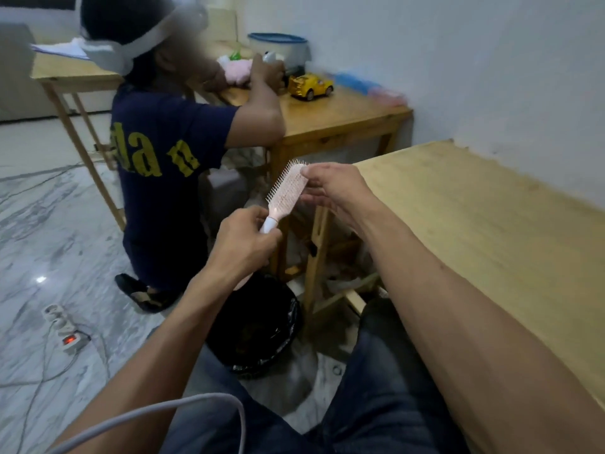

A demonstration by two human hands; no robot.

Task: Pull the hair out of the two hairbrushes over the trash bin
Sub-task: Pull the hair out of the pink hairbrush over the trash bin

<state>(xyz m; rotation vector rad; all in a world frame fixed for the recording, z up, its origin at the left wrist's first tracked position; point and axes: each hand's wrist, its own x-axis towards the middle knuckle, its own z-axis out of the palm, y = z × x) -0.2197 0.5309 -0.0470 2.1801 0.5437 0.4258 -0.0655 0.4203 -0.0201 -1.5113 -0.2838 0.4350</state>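
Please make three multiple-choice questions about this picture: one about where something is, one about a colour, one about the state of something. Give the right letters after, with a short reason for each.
1. Where is the trash bin?
A. on the floor, below the hands
B. on the near wooden table
C. beside the toy car

2. What colour is the toy car on the far table?
A. red
B. yellow
C. green

3. How is the pink hairbrush held?
A. lying on the floor
B. in one hand only
C. left hand on the handle, right hand at the bristle head

Answers:
1 A, the black-lined bin stands on the floor under the brush.
2 B, its body is yellow.
3 C, the left hand grips the white handle while the right fingers touch the head.
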